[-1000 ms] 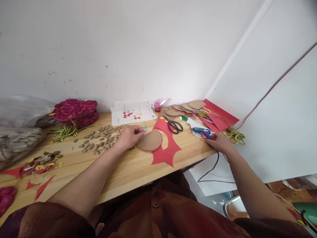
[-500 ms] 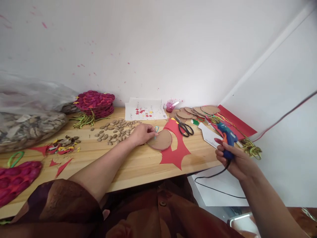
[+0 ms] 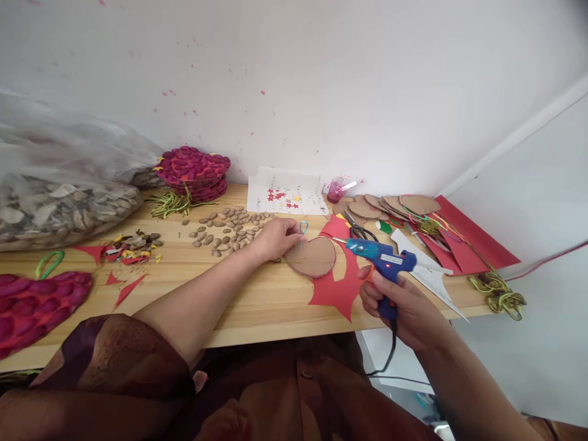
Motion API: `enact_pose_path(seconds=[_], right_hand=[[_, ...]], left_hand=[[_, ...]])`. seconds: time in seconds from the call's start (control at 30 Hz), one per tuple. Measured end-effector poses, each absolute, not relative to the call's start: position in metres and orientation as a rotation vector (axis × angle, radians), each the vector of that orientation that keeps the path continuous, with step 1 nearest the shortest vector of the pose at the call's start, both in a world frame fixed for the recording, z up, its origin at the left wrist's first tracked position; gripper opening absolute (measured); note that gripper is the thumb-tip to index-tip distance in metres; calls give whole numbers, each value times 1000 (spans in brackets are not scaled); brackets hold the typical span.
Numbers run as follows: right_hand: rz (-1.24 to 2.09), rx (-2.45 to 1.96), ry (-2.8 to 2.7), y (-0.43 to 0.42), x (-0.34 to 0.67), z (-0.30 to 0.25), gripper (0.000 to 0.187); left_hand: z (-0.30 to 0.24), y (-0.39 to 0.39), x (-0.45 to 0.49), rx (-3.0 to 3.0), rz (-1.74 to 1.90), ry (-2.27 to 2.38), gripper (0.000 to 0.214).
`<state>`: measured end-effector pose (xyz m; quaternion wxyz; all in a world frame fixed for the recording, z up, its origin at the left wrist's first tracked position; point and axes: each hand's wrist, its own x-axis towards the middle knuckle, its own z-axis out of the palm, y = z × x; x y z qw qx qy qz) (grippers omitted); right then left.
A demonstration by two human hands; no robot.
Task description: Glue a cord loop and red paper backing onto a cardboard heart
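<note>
My right hand is wrapped round the handle of a blue hot glue gun. The gun's nozzle points left, near the upper right edge of a round piece of brown cardboard. At that cardboard's upper left, the fingers of my left hand are closed in a pinch at the base of a small light-blue cord loop. The exact grip is partly hidden by the fingers. Under the cardboard's right side lies a cut sheet of red paper. Black-handled scissors rest just behind the gun.
Loose brown shells or pits are spread left of the cardboard. A clear bag and a stack of magenta pieces stand farther left. Several cardboard discs lie at the back right. A power cord hangs over the table edge.
My right hand has brought the glue gun leftward, its nozzle now close to the cardboard. My left hand keeps its place at the cord loop. The whole view has shifted slightly.
</note>
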<state>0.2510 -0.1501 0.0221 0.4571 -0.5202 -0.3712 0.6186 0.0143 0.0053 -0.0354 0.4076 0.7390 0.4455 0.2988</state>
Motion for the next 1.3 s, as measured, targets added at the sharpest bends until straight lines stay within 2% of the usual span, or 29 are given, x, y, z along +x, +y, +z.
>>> enact_pose_path(seconds=[0.17,0.4,0.5,0.8,1.3], right_hand=[[1308,-1544,-1260,-119,244,11,41],[1283,-1716,-1369,-92,242,3,52],[1296,-1776,-1431,-89,246,2,54],[1287,-1840,-1585,-86,255,1,48],[1253,-1802,-1665,-81,254,8,47]], left_hand=[[-26,2,12,1923,680,1080,21],[-5,-4,0,2183,313,909,10],[-3,-2,-3,2186,271,863,11],[-7,2,-7,2019,285,833,15],[-13,4,-9,1997,296,801,14]])
